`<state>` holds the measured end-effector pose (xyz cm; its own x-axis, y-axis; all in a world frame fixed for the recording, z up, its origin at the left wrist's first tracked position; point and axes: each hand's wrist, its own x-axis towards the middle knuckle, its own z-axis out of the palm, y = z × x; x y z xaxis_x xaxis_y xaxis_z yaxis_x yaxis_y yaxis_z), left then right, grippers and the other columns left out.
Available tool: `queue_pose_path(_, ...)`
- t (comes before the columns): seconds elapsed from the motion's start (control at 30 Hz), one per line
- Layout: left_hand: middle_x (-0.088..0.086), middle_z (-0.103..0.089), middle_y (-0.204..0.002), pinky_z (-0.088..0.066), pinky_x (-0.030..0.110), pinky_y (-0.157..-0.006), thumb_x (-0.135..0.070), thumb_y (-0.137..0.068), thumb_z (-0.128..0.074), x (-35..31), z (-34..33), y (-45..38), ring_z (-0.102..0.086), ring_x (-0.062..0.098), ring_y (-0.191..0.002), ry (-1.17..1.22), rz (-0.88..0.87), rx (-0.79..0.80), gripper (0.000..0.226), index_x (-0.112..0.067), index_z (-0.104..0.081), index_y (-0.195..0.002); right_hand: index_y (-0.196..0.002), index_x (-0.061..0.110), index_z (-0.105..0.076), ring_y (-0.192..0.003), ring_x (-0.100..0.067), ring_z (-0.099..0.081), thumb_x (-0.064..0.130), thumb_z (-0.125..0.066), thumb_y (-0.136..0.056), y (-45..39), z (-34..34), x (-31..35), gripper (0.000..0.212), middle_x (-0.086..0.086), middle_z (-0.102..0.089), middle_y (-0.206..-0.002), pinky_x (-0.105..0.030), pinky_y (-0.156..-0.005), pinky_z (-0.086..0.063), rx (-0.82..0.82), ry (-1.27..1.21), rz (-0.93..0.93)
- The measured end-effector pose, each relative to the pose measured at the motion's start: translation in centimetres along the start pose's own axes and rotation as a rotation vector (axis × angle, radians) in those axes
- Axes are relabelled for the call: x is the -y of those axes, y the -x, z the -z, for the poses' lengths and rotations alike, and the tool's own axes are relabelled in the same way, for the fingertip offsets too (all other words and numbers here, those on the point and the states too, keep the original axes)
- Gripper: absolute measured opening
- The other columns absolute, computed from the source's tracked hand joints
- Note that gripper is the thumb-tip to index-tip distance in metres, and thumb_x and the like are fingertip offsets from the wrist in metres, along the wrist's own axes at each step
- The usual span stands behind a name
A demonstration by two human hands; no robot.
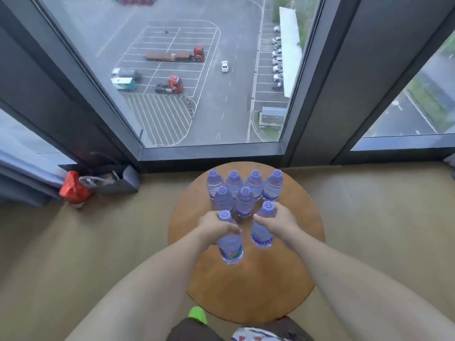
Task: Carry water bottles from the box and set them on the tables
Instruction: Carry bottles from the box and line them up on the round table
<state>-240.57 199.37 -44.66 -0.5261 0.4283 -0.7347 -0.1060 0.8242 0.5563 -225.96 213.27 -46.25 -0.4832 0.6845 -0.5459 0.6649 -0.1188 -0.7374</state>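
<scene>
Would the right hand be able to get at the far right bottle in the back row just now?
Probably not right away. The right hand already grips a bottle near its cap, so it is busy. The way itself looks open: the far right bottle stands just beyond that hand on the round table.

My only view, head-worn wide-angle camera, looking forward and steeply down, round wooden table (246, 286) close below at centre, floor-length window (197, 70) straight ahead, car park far beneath, straight edges bowed near the frame's borders
</scene>
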Motion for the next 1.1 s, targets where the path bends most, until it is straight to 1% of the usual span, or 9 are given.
queue_pose_path(0.1,-0.008,-0.071,-0.079,-0.049,0.025,-0.061,-0.035,-0.055,-0.094,0.6,-1.0,-1.2,-0.063,0.014,-0.082,-0.043,0.008,-0.059,0.029,-0.025,-0.074,-0.075,-0.105,0.013,-0.069,-0.105,-0.028,-0.067,0.028,-0.082,-0.083,-1.9,0.2,-0.2,0.03,-0.007,-0.074,-0.106,-0.044,-0.096,-0.053,-0.031,0.107,-0.005)
queue_pose_path(0.23,-0.007,-0.07,-0.09,-0.049,0.028,-0.072,-0.037,-0.058,-0.093,1.6,-1.3,-3.2,-0.061,0.018,-0.096,-0.099,0.025,-0.103,0.038,-0.026,-0.071,-0.087,-0.114,0.012,-0.071,-0.11,-0.033,-0.065,0.026,-0.082,-0.083,-4.3,0.1,0.0,0.036,-0.013,-0.073,-0.112,-0.044,-0.099,-0.05,-0.07,0.174,-0.03)
queue_pose_path(0.47,-0.015,-0.064,-0.094,-0.048,0.027,-0.077,-0.037,-0.061,-0.093,2.2,-1.0,-5.8,-0.06,0.016,-0.099,-0.099,0.053,-0.094,0.04,-0.033,-0.066,-0.091,-0.104,0.01,-0.074,-0.106,-0.031,-0.066,0.018,-0.078,-0.086,-7.3,0.2,0.1,0.02,-0.011,-0.075,-0.103,-0.044,-0.097,-0.053,-0.144,0.128,-0.075)
queue_pose_path(0.6,-0.011,-0.066,-0.103,-0.052,0.03,-0.09,-0.039,-0.062,-0.093,2.3,-1.3,-6.7,-0.059,0.019,-0.107,-0.113,0.061,-0.081,0.051,-0.032,-0.068,-0.106,-0.102,0.01,-0.071,-0.106,-0.031,-0.065,0.019,-0.077,-0.088,-8.1,0.3,0.1,0.018,-0.008,-0.073,-0.098,-0.042,-0.095,-0.053,-0.156,0.111,-0.091)
queue_pose_path(0.7,-0.016,-0.061,-0.094,-0.051,0.029,-0.088,-0.038,-0.064,-0.092,2.4,-1.6,-6.9,-0.058,0.02,-0.107,-0.122,0.06,-0.077,0.047,-0.031,-0.067,-0.102,-0.106,0.01,-0.072,-0.106,-0.031,-0.065,0.019,-0.076,-0.088,-8.5,0.2,0.3,0.021,-0.009,-0.073,-0.102,-0.041,-0.095,-0.052,-0.153,0.137,-0.081)
queue_pose_path(0.8,-0.019,-0.057,-0.089,-0.047,0.028,-0.085,-0.038,-0.065,-0.092,2.4,-1.9,-7.0,-0.055,0.019,-0.106,-0.124,0.042,-0.081,0.045,-0.031,-0.066,-0.101,-0.121,0.013,-0.071,-0.116,-0.03,-0.062,0.02,-0.076,-0.088,-8.6,0.0,0.4,0.034,-0.008,-0.073,-0.115,-0.041,-0.103,-0.05,-0.169,0.103,-0.072)
queue_pose_path(0.93,-0.014,-0.066,-0.095,-0.051,0.03,-0.09,-0.041,-0.064,-0.092,2.4,-2.1,-7.3,-0.059,0.017,-0.107,-0.086,0.038,-0.065,0.044,-0.029,-0.069,-0.099,-0.147,0.018,-0.051,-0.13,-0.028,-0.055,0.027,-0.08,-0.085,-8.5,-0.4,0.5,0.069,-0.008,-0.061,-0.138,-0.043,-0.111,-0.044,-0.156,0.094,-0.069)
queue_pose_path(1.0,-0.011,-0.071,-0.103,-0.053,0.03,-0.091,-0.042,-0.064,-0.093,2.5,-2.2,-7.5,-0.062,0.015,-0.108,-0.029,0.034,-0.07,0.046,-0.031,-0.071,-0.102,-0.147,0.016,-0.044,-0.131,-0.028,-0.052,0.03,-0.084,-0.079,-8.0,-0.9,0.2,0.081,-0.01,-0.055,-0.14,-0.04,-0.11,-0.042,-0.203,0.072,-0.107)
queue_pose_path(1.1,-0.01,-0.07,-0.114,-0.051,0.027,-0.091,-0.042,-0.064,-0.095,2.6,-2.3,-7.4,-0.063,0.014,-0.11,0.075,0.049,-0.075,0.057,-0.033,-0.071,-0.115,-0.133,0.011,-0.047,-0.122,-0.03,-0.053,0.034,-0.084,-0.077,-6.4,-2.2,-0.4,0.071,-0.013,-0.05,-0.134,-0.035,-0.101,-0.04,-0.401,0.012,-0.176)
